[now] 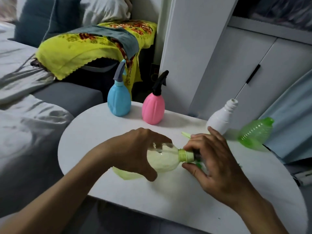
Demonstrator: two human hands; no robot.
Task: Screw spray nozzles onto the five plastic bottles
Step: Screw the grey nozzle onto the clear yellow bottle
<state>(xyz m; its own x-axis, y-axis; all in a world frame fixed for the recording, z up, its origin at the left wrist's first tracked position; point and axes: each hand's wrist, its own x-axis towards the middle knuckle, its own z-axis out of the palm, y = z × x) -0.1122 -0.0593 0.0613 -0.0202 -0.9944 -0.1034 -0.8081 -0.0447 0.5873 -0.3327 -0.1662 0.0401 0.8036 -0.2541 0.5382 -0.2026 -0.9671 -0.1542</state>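
A clear, pale yellow-green bottle (162,159) lies tilted on its side above the white table (118,191). My left hand (135,149) grips its body. My right hand (214,159) curls round the light green nozzle collar (186,155) at the bottle's neck, and the rest of that nozzle is hidden under my fingers. A blue bottle (119,100) with a grey nozzle and a pink bottle (153,108) with a black nozzle stand upright at the table's far side. A white bottle (221,118) with an open neck and a green ribbed bottle (255,132) with no nozzle sit at the right.
A grey sofa with rumpled sheets runs along the left. A yellow flowered cloth (94,48) covers a dark stand behind the table. White cupboard doors (236,68) stand at the back right. A thin green piece (186,135) lies on the table by my right hand.
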